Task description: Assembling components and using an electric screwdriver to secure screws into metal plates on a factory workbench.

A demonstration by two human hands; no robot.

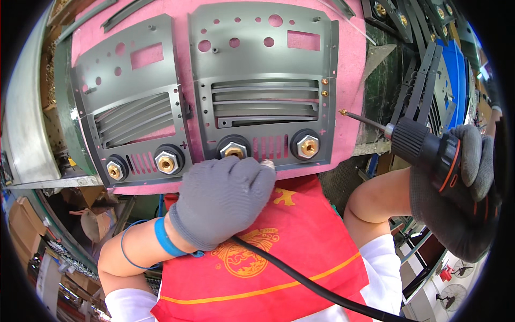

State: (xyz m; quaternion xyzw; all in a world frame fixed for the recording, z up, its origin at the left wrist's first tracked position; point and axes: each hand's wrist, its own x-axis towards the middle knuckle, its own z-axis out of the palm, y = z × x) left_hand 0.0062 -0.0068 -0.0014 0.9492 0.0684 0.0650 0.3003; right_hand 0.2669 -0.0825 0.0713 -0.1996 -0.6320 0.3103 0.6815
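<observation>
Two grey metal panels lie on a pink mat (351,59), the right panel (244,59) beside the left panel (134,80). Each has louvre slots, round holes, a rectangular window and two brass connectors with hex nuts, such as the right-hand connector (307,146). My left hand (225,201), in a grey glove, is closed at the right panel's lower edge, partly covering its left connector. Whatever its fingers hold is hidden. My right hand (456,188), also gloved, grips a black electric screwdriver (416,142). Its bit points left, with a brass screw (343,112) at the tip beside the panel's right edge.
A black cord (300,278) runs from below my left wrist across my red apron (214,292). Dark metal parts (424,80) stand at the right beside a blue bin (456,75). A pale curved metal sheet (32,102) is at the left.
</observation>
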